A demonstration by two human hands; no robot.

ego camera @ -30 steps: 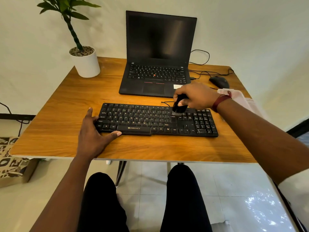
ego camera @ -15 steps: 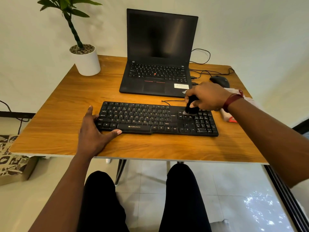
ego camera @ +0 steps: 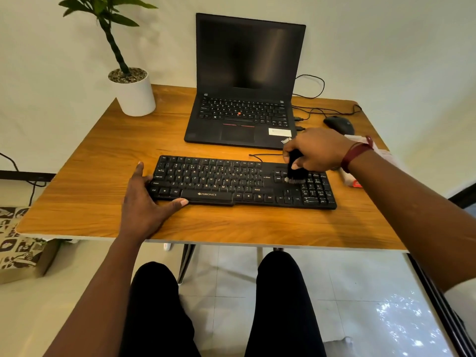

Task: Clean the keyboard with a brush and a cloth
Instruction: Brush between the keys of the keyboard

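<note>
A black keyboard (ego camera: 231,182) lies across the front of the wooden desk (ego camera: 98,161). My left hand (ego camera: 145,202) rests flat at its left end, the index finger along the side and the thumb along the front edge. My right hand (ego camera: 315,149) grips a small black brush (ego camera: 295,171), whose bristles touch the keys between the main block and the number pad. A pale cloth (ego camera: 383,153) lies at the desk's right edge, mostly hidden behind my right wrist.
An open black laptop (ego camera: 244,83) stands behind the keyboard, with a black mouse (ego camera: 338,124) and cables (ego camera: 313,95) to its right. A potted plant (ego camera: 132,91) is at the back left corner. A small white and red object (ego camera: 353,180) lies right of the keyboard.
My right hand has carried the brush rightwards over the keyboard, from the main keys to the gap before the number pad. My left hand has stayed at the keyboard's left end.
</note>
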